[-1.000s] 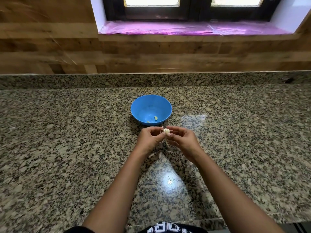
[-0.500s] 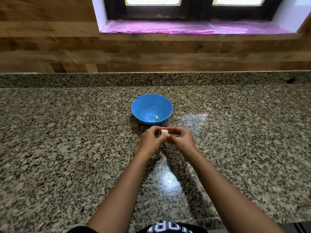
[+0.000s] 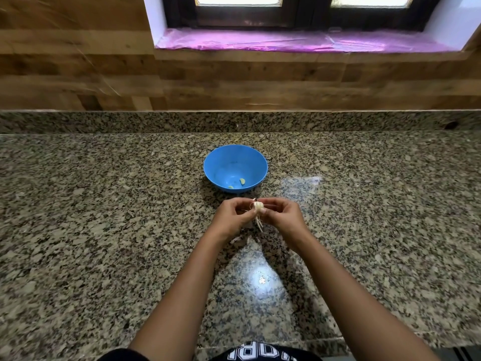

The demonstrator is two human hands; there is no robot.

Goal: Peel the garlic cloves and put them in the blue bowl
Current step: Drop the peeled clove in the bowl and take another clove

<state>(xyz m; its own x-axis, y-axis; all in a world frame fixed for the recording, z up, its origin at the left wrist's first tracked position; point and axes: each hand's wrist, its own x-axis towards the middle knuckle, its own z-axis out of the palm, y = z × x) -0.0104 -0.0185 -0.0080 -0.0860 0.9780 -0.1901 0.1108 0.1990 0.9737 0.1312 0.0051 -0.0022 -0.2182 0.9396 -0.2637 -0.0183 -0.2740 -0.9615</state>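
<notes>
A blue bowl (image 3: 208, 168) stands on the granite counter (image 3: 104, 230), with two small peeled garlic cloves (image 3: 242, 181) lying in its bottom. Just in front of the bowl, my left hand (image 3: 231, 217) and my right hand (image 3: 282, 216) meet over the counter. Between their fingertips they pinch one pale garlic clove (image 3: 258, 206). A strip of papery skin (image 3: 259, 223) hangs down from the clove.
Bits of peeled skin (image 3: 240, 239) lie on the counter under my hands. A raised granite ledge (image 3: 234, 122) and a wooden wall close off the back. A window sill covered in pink film (image 3: 299, 43) sits above.
My hands have stayed in front of the bowl with small finger shifts on the clove. The strip of skin now hangs lower from it.
</notes>
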